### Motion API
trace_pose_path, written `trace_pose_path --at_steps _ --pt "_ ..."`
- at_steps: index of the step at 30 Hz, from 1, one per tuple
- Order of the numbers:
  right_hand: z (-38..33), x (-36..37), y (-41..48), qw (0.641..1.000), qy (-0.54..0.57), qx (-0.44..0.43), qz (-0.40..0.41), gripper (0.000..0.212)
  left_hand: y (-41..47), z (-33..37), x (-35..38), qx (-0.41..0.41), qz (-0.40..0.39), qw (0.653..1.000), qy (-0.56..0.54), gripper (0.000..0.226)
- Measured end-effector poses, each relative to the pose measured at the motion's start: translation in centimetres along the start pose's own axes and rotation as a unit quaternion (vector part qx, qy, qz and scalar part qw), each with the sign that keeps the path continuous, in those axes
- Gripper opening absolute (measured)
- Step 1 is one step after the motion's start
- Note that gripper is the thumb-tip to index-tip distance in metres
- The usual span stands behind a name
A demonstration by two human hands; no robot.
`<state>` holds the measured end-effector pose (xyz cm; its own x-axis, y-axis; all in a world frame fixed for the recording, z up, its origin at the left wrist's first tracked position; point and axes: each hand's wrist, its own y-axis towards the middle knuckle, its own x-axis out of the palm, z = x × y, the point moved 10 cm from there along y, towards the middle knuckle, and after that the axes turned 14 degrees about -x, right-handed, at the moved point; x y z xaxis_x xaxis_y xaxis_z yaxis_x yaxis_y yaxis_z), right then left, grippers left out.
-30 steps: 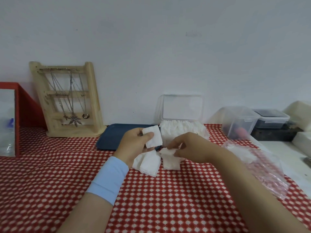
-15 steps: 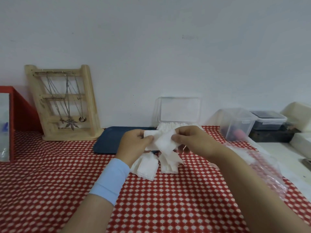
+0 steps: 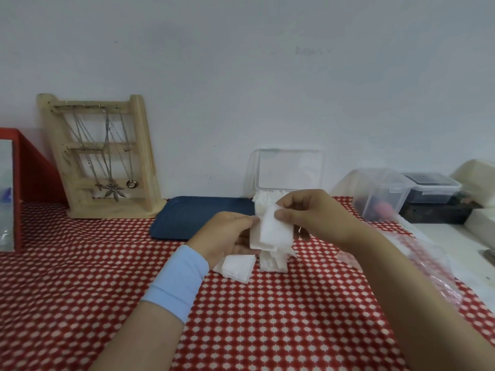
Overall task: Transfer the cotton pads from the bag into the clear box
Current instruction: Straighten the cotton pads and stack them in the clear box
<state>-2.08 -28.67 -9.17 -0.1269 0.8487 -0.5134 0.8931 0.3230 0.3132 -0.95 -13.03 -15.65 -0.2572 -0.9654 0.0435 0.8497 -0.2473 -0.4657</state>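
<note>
Both hands hold a small stack of white square cotton pads (image 3: pixel 272 234) above the red checked cloth. My left hand (image 3: pixel 227 234) grips the stack's left edge; my right hand (image 3: pixel 310 214) pinches its top right corner. Two loose piles of pads (image 3: pixel 238 266) lie on the cloth just below the hands. Behind the hands stands the clear box (image 3: pixel 289 167) with its lid raised against the wall, white pads showing at its rim; my right hand hides most of its body. The crumpled clear bag (image 3: pixel 426 255) lies at the right, under my right forearm.
A dark blue tray (image 3: pixel 198 215) lies behind my left hand. A wooden necklace stand (image 3: pixel 101 159) leans on the wall at the left, beside a red box (image 3: pixel 29 170). Clear and dark-lidded containers (image 3: pixel 383 191) sit at the right on a white surface.
My right hand lifted a pad from the pile on the cloth and brought it up against the pad in my left hand. Both hands now hold the pads together, slightly higher.
</note>
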Motion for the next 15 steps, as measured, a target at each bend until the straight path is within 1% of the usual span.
trace_pose_path --at_steps 4,6,9,10,13,15 --pt "-0.1 1.2 0.4 0.998 -0.065 -0.012 -0.017 0.006 -0.1 0.0 0.8 -0.005 -0.02 1.0 0.008 0.025" --pt "0.0 1.3 0.5 0.996 -0.083 -0.016 -0.008 0.006 -0.2 0.1 1.0 -0.007 -0.029 1.0 0.008 0.029" --pt "0.2 1.0 0.6 0.994 -0.108 -0.014 0.004 0.008 -0.5 0.0 1.6 -0.026 -0.064 0.997 -0.016 0.041" --pt "0.3 0.8 0.5 0.992 -0.124 -0.012 0.012 0.011 -0.6 0.1 1.8 -0.026 -0.07 0.997 0.0 0.042" --pt "0.3 0.1 0.5 0.986 -0.161 -0.004 0.044 0.026 -0.8 0.3 1.5 -0.003 -0.059 0.995 0.077 0.028" --pt "0.1 -0.5 0.3 0.982 -0.182 -0.005 0.052 0.027 -0.6 0.5 0.3 0.008 -0.023 0.996 0.087 0.026"
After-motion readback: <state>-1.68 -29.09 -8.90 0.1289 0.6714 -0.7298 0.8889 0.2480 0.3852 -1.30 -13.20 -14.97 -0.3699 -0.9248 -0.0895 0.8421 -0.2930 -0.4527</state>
